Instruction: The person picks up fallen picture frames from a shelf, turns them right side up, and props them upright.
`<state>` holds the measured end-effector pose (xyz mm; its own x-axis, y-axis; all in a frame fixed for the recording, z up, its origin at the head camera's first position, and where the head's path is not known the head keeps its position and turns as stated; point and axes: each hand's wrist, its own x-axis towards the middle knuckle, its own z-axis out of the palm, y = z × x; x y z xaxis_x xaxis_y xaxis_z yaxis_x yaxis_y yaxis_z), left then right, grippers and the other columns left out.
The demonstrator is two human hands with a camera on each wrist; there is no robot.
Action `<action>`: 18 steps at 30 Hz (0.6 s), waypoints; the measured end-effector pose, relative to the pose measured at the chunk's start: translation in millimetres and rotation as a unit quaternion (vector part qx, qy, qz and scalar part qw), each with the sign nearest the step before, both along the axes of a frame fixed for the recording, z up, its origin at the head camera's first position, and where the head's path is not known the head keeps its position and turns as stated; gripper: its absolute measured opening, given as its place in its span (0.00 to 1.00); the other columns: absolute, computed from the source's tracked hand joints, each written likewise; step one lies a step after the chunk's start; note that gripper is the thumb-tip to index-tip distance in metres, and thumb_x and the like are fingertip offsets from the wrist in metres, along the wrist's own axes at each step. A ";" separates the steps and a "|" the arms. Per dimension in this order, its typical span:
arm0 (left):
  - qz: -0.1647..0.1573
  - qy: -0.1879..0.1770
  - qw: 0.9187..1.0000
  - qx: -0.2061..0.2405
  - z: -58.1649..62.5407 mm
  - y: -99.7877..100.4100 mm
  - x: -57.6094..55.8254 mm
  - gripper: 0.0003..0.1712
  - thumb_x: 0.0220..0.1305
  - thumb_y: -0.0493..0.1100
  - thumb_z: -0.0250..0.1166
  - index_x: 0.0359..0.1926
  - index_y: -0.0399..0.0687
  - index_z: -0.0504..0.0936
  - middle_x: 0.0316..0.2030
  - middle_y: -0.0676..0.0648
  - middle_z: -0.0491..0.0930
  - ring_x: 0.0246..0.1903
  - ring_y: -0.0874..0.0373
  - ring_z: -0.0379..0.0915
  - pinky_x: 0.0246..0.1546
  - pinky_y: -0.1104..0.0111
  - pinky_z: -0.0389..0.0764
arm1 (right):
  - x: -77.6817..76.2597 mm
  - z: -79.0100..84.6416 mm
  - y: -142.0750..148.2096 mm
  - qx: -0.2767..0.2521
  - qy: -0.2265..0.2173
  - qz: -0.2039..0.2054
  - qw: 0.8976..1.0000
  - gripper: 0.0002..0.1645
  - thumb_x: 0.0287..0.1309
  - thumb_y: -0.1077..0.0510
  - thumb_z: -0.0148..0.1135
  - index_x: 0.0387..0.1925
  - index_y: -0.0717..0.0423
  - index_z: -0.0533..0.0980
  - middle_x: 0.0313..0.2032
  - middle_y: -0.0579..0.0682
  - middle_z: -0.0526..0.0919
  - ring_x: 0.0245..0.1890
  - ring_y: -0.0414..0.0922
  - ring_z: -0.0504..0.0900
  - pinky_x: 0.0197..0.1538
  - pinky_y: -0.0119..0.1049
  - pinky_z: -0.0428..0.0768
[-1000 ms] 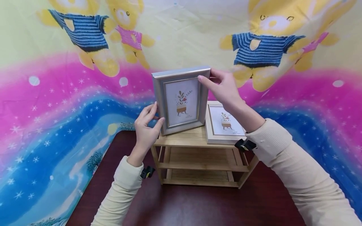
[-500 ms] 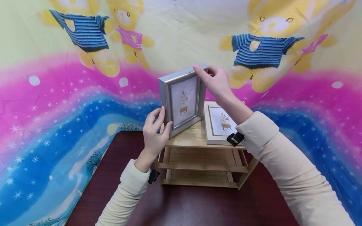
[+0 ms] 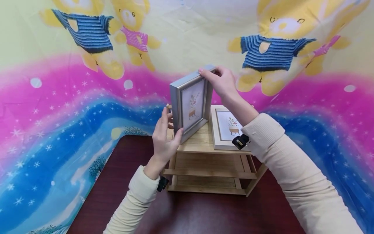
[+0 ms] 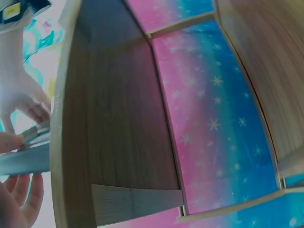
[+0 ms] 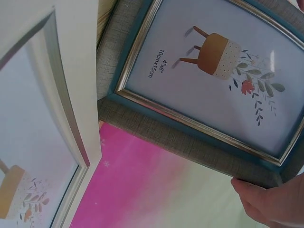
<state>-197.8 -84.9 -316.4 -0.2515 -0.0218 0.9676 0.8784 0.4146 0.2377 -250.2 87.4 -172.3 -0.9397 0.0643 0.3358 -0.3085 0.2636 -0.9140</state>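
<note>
**Silver frame [image 3: 193, 104] swings further side-on**

And round it comes! In the head view, the silver frame stands upright between the hands, its face turned more to the right than a second ago. The right hand [image 3: 223, 83] pinches its upper corner, while the left hand [image 3: 165, 139], fingers straighter now, pinches the near side, thumb in front, fingers behind. Below the right hand, the pale frame [image 3: 228, 126] lies face-up on the wooden rack [image 3: 198, 143].

Over to the left wrist view: there's the edge, caught between the left hand's thumb and fingers, the right hand just above.

Right wrist view now: the silver frame spreads up and left from the right hand, pale frame farther left. With neither hand letting go, the turning looks unfinished, the final angle unsettled.
</note>
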 end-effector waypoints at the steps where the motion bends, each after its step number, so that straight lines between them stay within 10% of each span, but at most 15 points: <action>1: -0.025 -0.019 0.999 0.006 1.1 -1.6 -0.2 0.42 0.44 0.26 0.66 0.63 0.29 0.60 0.42 0.34 0.75 0.36 0.47 0.73 0.28 0.61 0.78 | 0.1 -0.2 0.2 0.000 0.002 0.003 1.000 0.16 0.50 0.48 0.64 0.32 0.56 0.74 0.30 0.45 0.74 0.34 0.39 0.69 0.40 0.30 0.68; 11: -0.170 -0.239 0.956 0.001 24.7 -15.5 10.4 0.21 0.56 0.24 0.55 0.53 0.24 0.71 0.48 0.31 0.73 0.46 0.47 0.70 0.42 0.54 0.75 | -3.7 -0.7 3.5 -0.013 -0.010 0.033 0.999 0.14 0.51 0.50 0.63 0.31 0.57 0.74 0.32 0.47 0.75 0.38 0.41 0.69 0.47 0.32 0.66; 18: -0.185 -0.256 0.949 -0.003 29.7 -11.4 15.8 0.18 0.56 0.22 0.55 0.50 0.21 0.72 0.47 0.30 0.73 0.47 0.55 0.70 0.43 0.54 0.75 | -11.0 2.1 3.6 -0.033 -0.014 0.079 0.996 0.11 0.53 0.54 0.60 0.29 0.60 0.73 0.32 0.48 0.74 0.38 0.41 0.70 0.53 0.33 0.70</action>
